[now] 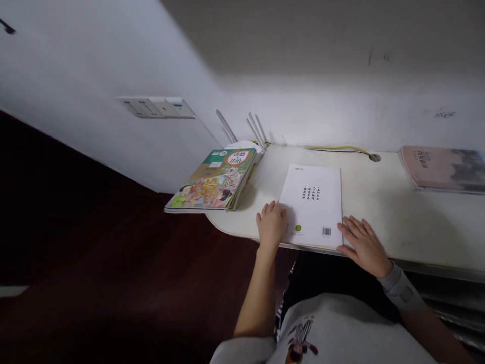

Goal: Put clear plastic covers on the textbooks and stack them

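A white book (312, 202) lies face down on the white desk (382, 202), its back cover showing black text, a green dot and a barcode. My left hand (271, 224) rests at the book's lower left corner, fingers curled loosely against its edge. My right hand (362, 244) lies flat at the book's lower right corner, fingers spread and touching its edge. A grey wrist band (401, 288) sits on my right forearm.
A stack of colourful textbooks (214, 179) overhangs the desk's left end. A router with white antennas (250, 132) stands behind it. A yellow cable (341, 148) runs to a desk hole. Another book (443, 168) lies far right. Wall sockets (157, 107) are at left.
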The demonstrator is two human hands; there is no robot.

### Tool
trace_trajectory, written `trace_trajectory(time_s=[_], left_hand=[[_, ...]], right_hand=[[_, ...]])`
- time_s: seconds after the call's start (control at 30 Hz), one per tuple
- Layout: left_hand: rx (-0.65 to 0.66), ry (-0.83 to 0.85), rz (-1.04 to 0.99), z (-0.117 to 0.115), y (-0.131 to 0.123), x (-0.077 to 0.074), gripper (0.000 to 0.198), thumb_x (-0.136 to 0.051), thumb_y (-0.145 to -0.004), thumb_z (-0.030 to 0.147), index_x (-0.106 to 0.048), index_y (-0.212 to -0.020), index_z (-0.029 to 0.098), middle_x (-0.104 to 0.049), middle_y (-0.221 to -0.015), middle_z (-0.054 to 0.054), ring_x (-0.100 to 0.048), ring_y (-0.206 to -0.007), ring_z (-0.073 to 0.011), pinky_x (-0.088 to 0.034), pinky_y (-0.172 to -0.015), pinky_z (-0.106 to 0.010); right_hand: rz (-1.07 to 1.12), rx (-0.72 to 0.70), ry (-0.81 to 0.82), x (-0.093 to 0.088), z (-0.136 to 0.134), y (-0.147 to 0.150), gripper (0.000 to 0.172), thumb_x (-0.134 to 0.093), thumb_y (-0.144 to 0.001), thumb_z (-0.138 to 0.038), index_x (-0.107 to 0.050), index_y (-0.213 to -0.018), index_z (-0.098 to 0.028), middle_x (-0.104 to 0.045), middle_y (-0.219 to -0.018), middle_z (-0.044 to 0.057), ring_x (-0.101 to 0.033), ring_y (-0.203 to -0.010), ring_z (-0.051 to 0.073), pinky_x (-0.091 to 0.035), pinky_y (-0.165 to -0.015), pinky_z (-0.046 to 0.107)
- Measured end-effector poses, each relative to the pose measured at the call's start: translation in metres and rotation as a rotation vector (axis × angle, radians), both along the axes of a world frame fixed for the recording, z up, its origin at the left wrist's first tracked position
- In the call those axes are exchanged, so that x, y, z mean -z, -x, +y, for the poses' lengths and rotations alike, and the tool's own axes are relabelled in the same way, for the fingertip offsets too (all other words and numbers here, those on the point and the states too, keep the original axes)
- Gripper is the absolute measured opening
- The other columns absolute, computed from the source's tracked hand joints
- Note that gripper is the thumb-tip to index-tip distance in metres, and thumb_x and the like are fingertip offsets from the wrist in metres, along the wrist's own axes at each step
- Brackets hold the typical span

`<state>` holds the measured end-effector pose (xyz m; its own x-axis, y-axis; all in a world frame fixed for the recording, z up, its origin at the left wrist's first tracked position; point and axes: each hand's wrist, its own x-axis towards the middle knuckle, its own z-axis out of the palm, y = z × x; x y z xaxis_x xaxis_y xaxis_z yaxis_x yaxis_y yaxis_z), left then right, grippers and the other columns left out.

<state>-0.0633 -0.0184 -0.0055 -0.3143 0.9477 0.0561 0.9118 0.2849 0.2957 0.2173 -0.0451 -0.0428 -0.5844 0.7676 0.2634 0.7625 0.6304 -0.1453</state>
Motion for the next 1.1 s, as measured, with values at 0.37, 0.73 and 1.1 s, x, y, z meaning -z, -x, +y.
trace_trajectory(time_s=[0.37, 0.73, 1.1], left_hand=[[-0.067, -0.18, -0.515, -0.038, 0.023, -0.013, 0.049, -0.056, -0.076, 0.043, -0.056, -0.116, 0.015, -0.064, -0.071, 0.0, -0.061, -0.067, -0.0181, -0.047, -0.065, -0.028], [-0.227, -0.484, -0.529, -0.039, 0.014, 0.002, 0.041, -0.042, -0.088, 0.045, -0.065, -0.104, 0.014, -0.07, -0.099, -0.011, -0.065, -0.093, -0.023, -0.048, -0.083, -0.034], [0.375, -0.57, -0.589, -0.031, -0.086, 0.015, 0.067, -0.037, -0.094, 0.019, -0.003, -0.151, 0.027, -0.012, -0.158, -0.008, -0.015, -0.144, -0.0226, -0.021, -0.115, -0.043]], right_hand=[[-0.021, 0.013, -0.001, 0.0, 0.0, 0.001, 0.054, -0.039, -0.093, -0.05, -0.043, -0.139, -0.022, -0.045, -0.144, 0.009, -0.036, -0.135, 0.027, -0.027, -0.109, 0.05], [-0.052, 0.019, 0.0, -0.003, 0.0, 0.001, 0.053, -0.04, -0.093, -0.049, -0.042, -0.14, -0.022, -0.043, -0.145, 0.009, -0.035, -0.135, 0.027, -0.028, -0.109, 0.049], [0.116, 0.178, -0.075, -0.01, 0.005, -0.019, 0.046, -0.036, -0.096, -0.039, -0.047, -0.135, -0.018, -0.048, -0.14, 0.012, -0.037, -0.134, 0.024, -0.03, -0.109, 0.045]])
